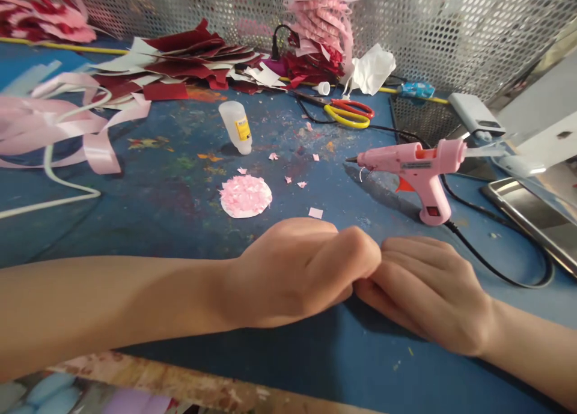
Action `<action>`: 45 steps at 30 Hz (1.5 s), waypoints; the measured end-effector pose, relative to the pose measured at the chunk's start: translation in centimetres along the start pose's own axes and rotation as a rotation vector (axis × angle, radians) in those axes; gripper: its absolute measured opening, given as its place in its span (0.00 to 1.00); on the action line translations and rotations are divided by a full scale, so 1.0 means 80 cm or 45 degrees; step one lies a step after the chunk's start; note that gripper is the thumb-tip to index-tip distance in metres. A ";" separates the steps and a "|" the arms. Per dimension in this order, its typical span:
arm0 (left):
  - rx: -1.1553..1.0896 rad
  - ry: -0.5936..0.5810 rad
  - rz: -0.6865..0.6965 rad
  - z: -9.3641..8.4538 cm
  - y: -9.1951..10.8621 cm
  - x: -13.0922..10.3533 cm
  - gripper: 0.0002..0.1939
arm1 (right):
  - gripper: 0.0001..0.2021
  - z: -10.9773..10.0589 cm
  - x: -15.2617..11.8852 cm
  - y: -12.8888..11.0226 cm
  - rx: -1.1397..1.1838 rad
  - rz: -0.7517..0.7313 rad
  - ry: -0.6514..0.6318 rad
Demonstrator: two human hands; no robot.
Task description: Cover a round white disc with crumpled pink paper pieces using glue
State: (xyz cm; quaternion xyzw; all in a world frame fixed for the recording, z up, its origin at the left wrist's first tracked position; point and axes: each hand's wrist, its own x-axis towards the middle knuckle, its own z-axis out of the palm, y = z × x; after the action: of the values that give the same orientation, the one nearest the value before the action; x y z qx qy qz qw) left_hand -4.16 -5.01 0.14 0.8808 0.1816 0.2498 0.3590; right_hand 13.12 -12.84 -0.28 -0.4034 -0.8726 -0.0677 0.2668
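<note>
Left hand (297, 270), right hand (433, 291): fingers curled, touching; any grip cannot be told.
Blue-topped bench (270, 360), front edge: wrists best steadied there.

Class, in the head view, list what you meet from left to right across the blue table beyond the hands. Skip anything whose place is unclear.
Loose shiny pink ribbon loops → round disc covered in pink scraps → flat pale-pink paper square → pink plastic glue gun → flat silver-edged rectangular device.
</note>
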 end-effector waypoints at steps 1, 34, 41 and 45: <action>0.022 -0.055 0.044 -0.002 0.002 0.000 0.09 | 0.12 -0.003 0.001 -0.002 -0.010 -0.060 0.010; 0.585 0.229 0.280 -0.077 -0.033 0.033 0.10 | 0.14 0.013 -0.016 -0.002 0.261 0.380 0.243; 1.023 0.097 0.097 -0.088 -0.057 0.044 0.10 | 0.14 0.018 -0.014 0.002 0.311 0.304 0.167; 0.881 -0.019 0.164 -0.080 -0.053 0.040 0.11 | 0.13 0.006 -0.007 -0.001 0.260 0.276 0.233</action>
State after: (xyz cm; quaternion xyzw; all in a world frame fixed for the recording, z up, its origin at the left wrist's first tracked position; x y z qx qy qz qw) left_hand -5.77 2.91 2.01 0.9617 0.1971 0.1892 0.0240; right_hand 13.16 -13.13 -1.01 -0.4580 -0.7985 0.0139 0.3905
